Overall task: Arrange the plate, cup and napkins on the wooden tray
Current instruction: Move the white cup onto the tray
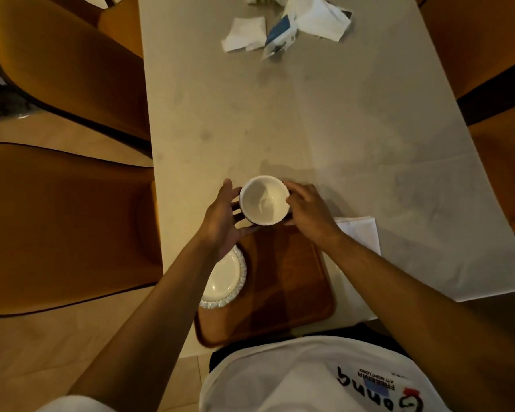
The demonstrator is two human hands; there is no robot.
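A white cup (263, 200) with a dark outside is at the far edge of the wooden tray (283, 281). My left hand (220, 218) cups its left side and my right hand (308, 212) grips its right side. I cannot tell if the cup rests on the tray or hovers just above it. A white plate (225, 281) with a ridged rim lies on the tray's left part, partly hidden by my left forearm. A folded white napkin (360, 233) lies on the table just right of the tray.
The beige table (309, 114) stretches ahead. Crumpled white napkins (246, 34) and a blue-and-white packet (281, 32) lie at its far end. Orange chairs (57, 227) stand along the left side, and another chair (494, 49) on the right.
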